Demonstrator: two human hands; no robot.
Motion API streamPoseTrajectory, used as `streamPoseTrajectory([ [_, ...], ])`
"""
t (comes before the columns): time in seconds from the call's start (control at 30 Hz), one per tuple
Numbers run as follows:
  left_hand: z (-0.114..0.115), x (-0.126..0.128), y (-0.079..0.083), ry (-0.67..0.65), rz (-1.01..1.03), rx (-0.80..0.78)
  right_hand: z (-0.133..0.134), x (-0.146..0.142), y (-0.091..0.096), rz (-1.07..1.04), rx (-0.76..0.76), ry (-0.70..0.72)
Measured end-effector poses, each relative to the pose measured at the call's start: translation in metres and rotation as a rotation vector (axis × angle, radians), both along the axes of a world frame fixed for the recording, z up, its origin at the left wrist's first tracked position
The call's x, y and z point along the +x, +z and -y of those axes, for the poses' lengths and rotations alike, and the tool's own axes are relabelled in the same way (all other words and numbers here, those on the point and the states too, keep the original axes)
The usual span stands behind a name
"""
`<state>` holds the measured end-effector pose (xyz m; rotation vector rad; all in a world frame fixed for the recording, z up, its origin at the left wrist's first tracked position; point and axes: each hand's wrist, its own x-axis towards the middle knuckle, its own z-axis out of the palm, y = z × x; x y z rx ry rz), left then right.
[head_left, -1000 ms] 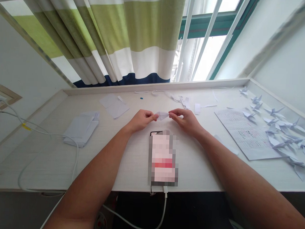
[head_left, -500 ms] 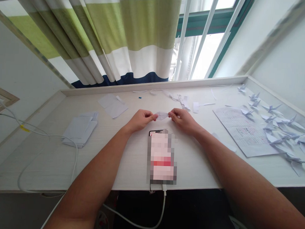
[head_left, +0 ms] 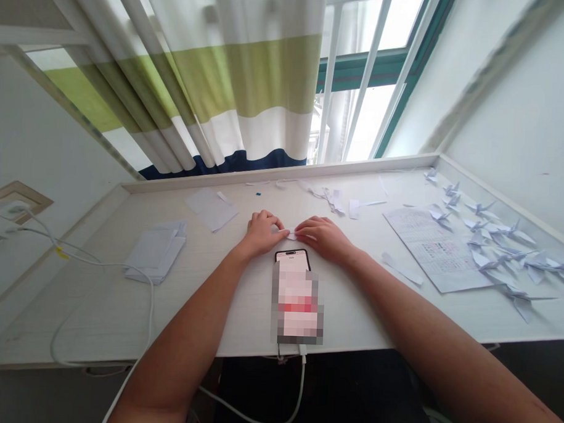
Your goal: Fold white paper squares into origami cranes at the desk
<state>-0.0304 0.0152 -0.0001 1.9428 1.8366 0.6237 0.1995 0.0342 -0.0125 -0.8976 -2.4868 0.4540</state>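
Note:
A small piece of folded white paper (head_left: 291,235) lies low over the desk, mostly covered by my fingers. My left hand (head_left: 264,232) pinches its left end between thumb and forefinger. On the opposite end, the fingertips of my right hand (head_left: 324,237) press together over the paper. Just below both hands rests a phone (head_left: 295,259) with a lit, partly blurred screen. Several folded paper cranes (head_left: 486,254) sit in a group at the right, some on a sheet with writing (head_left: 428,257).
At the left is a stack of white paper (head_left: 153,253), with a loose square sheet (head_left: 212,208) behind it. Paper scraps (head_left: 335,201) lie towards the back. White cables (head_left: 150,305) cross the desk's left side, and another cable (head_left: 303,376) hangs from the phone.
My hands have come closer together, and the right one has turned flatter over the paper. Less of the paper shows. The camera view has tilted up slightly.

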Motion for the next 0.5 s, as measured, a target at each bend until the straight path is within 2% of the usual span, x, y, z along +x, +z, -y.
streamPoseTrajectory([
  [0.07,0.002,-0.002,-0.001,-0.019,-0.019,0.057,0.0,0.001,-0.001,0.0,0.006,-0.011],
  [0.23,0.002,-0.009,-0.002,-0.388,0.025,0.128,0.0,0.002,0.0,0.048,0.041,-0.028],
  [0.5,-0.001,-0.014,0.005,-0.476,-0.079,0.254,0.001,0.002,-0.001,0.04,0.052,-0.027],
])
